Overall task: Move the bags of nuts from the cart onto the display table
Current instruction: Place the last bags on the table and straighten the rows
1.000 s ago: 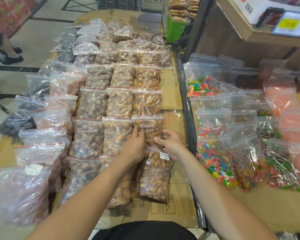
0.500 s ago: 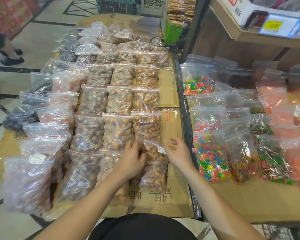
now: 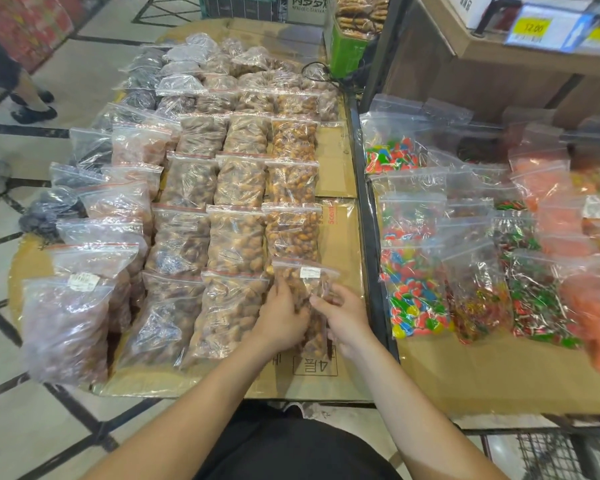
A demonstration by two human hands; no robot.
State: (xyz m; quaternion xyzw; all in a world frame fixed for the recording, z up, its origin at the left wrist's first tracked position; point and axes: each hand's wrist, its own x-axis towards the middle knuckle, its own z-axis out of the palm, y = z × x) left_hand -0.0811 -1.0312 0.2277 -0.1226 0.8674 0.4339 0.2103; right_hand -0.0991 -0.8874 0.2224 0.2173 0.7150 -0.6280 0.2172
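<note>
While the bag of nuts (image 3: 303, 289) is being settled at the near end of the rightmost row on the display table (image 3: 340, 372), it is pressed between the left hand (image 3: 279, 318) and right hand (image 3: 343, 315), fingers loosely spread. Risk: slippery plastic, so slide onto the neighbouring bag (image 3: 231, 313) left of the fingers.

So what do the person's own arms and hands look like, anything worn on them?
Both arms are bare from the frame's lower edge to the wrists: no sleeves, watch, bracelets or gloves show. The left hand and right hand carry no rings that can be made out on the fingers. Between the forearms shows a black garment on the person's body.
</note>
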